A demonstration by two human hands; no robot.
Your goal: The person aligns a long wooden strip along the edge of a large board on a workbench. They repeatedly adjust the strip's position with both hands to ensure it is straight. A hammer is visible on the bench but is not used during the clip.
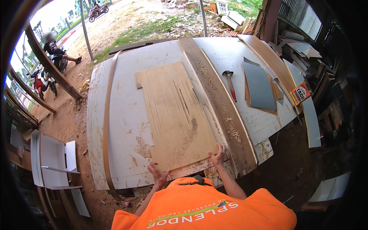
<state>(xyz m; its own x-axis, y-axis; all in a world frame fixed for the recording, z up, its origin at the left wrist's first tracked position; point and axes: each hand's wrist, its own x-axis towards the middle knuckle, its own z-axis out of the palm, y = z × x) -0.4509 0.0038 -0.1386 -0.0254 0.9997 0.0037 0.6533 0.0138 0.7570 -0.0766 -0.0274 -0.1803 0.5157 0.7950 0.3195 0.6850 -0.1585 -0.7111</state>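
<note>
A plywood board (172, 115) with long dark slots and a stepped far-left corner lies flat on a white-topped worktable (126, 115). Around its near left corner, my left hand (158, 174) has its fingers spread along the edges. At the near right corner my right hand (218, 155) grips the edge between thumb and fingers. Sawdust is scattered over the board's near half. Just right of the board runs a long brown plank (212, 86) with pale strips along it and heaps of wood shavings on top.
A claw hammer (230, 84) and grey laminate offcuts (258, 84) lie on the table's right side, near a glue can (300, 93). A thin wooden strip (109, 115) crosses the left. White cabinet parts (54, 158) stand on the ground. A person (54, 49) sits on a motorbike outside.
</note>
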